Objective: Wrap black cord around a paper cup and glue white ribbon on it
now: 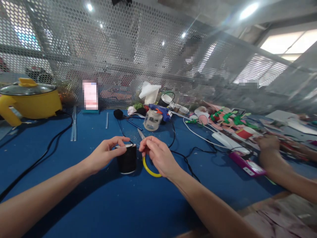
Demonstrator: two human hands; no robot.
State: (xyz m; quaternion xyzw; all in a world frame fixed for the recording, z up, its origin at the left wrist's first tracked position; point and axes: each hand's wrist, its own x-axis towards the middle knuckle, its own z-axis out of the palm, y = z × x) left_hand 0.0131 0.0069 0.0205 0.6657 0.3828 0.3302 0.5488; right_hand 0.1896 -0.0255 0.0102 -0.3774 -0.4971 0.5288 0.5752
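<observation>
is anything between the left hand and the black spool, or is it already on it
Nothing visible stands between them: the left hand already rests its fingers on top of the black spool.

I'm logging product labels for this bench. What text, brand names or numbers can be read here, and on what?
None can be read.
Purple packet: its white label is too small to read.
Card on a stand: blurred out.
Black thread spool under the left hand: no text shows.
</observation>
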